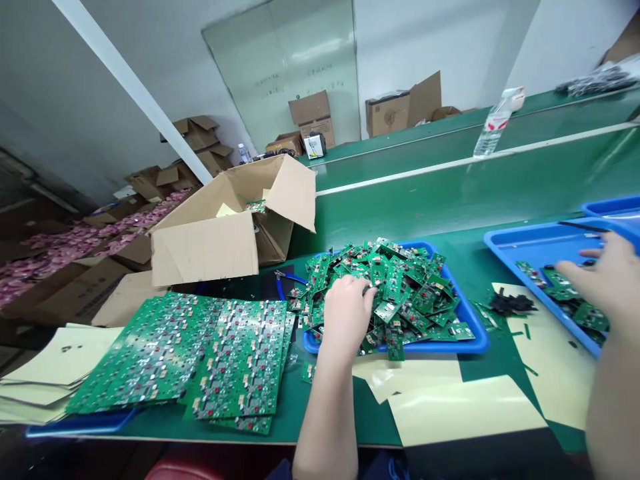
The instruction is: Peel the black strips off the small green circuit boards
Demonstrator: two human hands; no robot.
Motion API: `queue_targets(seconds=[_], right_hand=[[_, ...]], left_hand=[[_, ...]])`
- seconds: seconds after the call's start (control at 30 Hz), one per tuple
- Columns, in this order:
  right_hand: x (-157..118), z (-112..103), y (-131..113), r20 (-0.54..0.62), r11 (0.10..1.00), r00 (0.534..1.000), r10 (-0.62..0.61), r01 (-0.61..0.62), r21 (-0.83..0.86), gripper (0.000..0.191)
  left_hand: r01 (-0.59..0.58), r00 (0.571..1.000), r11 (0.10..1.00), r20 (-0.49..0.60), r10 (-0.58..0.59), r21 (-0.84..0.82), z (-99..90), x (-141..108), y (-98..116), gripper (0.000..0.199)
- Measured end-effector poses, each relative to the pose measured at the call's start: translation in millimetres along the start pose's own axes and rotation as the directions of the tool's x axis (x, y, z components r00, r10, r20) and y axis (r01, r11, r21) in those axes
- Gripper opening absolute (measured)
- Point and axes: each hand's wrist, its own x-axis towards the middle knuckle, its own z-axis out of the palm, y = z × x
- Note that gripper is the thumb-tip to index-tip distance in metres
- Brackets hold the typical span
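Note:
My left hand is over the left part of a blue tray heaped with small green circuit boards. Its fingers are closed at the boards, and what they hold, if anything, is too small to name. On the far right, my right hand hovers over a second blue tray, its thumb and fingers apart. A few small boards lie in that tray below it. A thin black strip shows beside its fingertips.
Large board panels are stacked at the left, beside yellow paper sheets. Blue-handled pliers lie behind them, near an open cardboard box. Black scraps sit between the trays; a bottle stands behind.

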Motion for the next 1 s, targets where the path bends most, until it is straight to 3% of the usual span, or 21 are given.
queue_targets(seconds=[0.03, 0.07, 0.1, 0.13, 0.2, 0.23, 0.3, 0.43, 0.57, 0.63, 0.77, 0.93, 1.0], right_hand=[[-5.9, 7.0, -21.2, -0.027, 0.982, 0.982, 0.188, -0.189, -0.023, 0.053], [-13.4, 14.6, -43.2, 0.010, 0.975, 0.975, 0.220, -0.220, 0.011, 0.054], [-22.0, 22.6, -64.7, 0.068, 0.973, 0.974, 0.214, -0.219, 0.078, 0.053], [-31.4, 30.6, -84.9, 0.221, 0.941, 0.957, 0.188, -0.240, 0.239, 0.054], [-49.9, 45.9, -118.3, 0.445, 0.841, 0.893, 0.063, -0.287, 0.458, 0.063], [-57.8, 52.9, -130.6, 0.503, 0.793, 0.865, -0.003, -0.304, 0.528, 0.066], [-69.4, 64.5, -145.6, 0.488, 0.742, 0.872, -0.039, -0.302, 0.599, 0.067], [-75.2, 76.7, -149.6, 0.421, 0.702, 0.907, -0.008, -0.295, 0.648, 0.057], [-72.5, 78.9, -145.1, 0.377, 0.658, 0.924, 0.063, -0.323, 0.681, 0.056], [-73.2, 80.0, -143.9, 0.340, 0.638, 0.933, 0.116, -0.333, 0.694, 0.056], [-80.2, 84.1, -143.8, 0.312, 0.611, 0.940, 0.140, -0.329, 0.720, 0.054], [-89.3, 85.3, -146.0, 0.325, 0.570, 0.943, 0.075, -0.308, 0.762, 0.048], [-89.7, 83.6, -144.5, 0.288, 0.559, 0.957, 0.046, -0.264, 0.786, 0.042]], left_hand=[[-0.041, 0.999, 0.996, -0.036, 0.038, -0.079, -0.2, 0.1, 0.8, 0.017], [-0.097, 0.993, 0.982, -0.075, 0.086, -0.160, -0.3, -0.2, 2.1, 0.017], [-0.163, 0.984, 0.959, -0.110, 0.141, -0.234, -0.1, -0.6, 4.1, 0.016], [-0.228, 0.971, 0.927, -0.134, 0.196, -0.297, 0.6, -1.3, 6.8, 0.015], [-0.299, 0.954, 0.864, -0.137, 0.266, -0.405, 4.2, -2.7, 13.5, 0.014], [-0.295, 0.955, 0.836, -0.113, 0.275, -0.463, 7.1, -3.3, 16.9, 0.015], [-0.207, 0.971, 0.780, -0.028, 0.237, -0.591, 14.5, -3.9, 22.6, 0.016], [0.076, 0.981, 0.594, 0.167, 0.099, -0.801, 28.2, -2.6, 26.7, 0.020], [0.234, 0.935, 0.393, 0.317, 0.160, -0.889, 31.1, -1.4, 27.7, 0.047], [0.241, 0.945, 0.356, 0.301, 0.125, -0.903, 30.6, -0.3, 29.2, 0.052], [0.231, 0.973, 0.259, 0.229, -0.039, -0.938, 33.0, 3.7, 32.2, 0.033], [0.233, 0.962, -0.038, 0.236, -0.138, -0.972, 38.1, 7.4, 33.7, 0.022], [0.213, 0.945, -0.126, 0.237, -0.224, -0.969, 37.5, 8.9, 32.9, 0.028]])
